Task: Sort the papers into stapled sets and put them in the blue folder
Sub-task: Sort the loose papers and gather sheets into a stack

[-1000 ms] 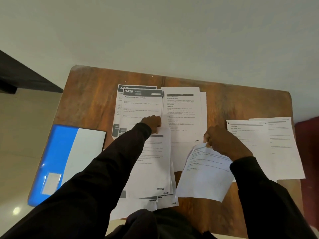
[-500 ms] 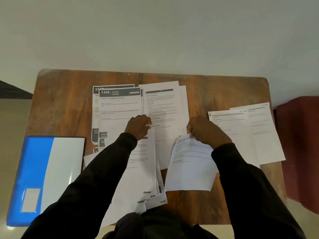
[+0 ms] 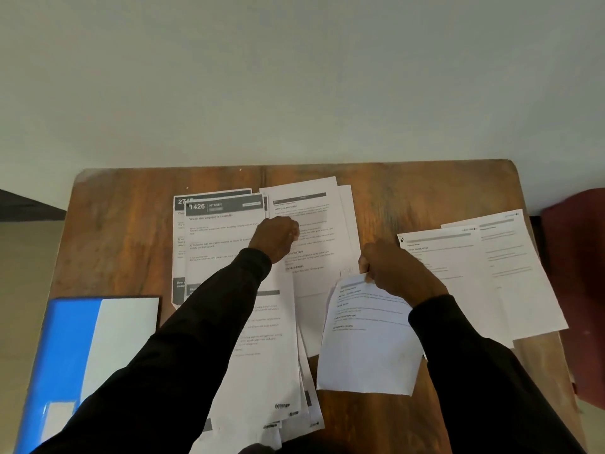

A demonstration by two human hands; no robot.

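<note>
Left hand [image 3: 276, 237] shifted up onto middle papers [image 3: 304, 204], hold unclear, right hand [image 3: 396, 270] pinching loose sheet [image 3: 370, 342], blue folder [image 3: 65, 339] at left

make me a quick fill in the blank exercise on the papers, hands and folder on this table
1. The blue folder lies at the table's ____ front corner.
2. The right hand pinches a loose sheet, while the left hand sits at the right edge of a dark-headed sheet numbered ____.
3. On the table's right side lie ____ overlapping sheets, touched by neither hand.

Missing words: left; 1426; two
</note>
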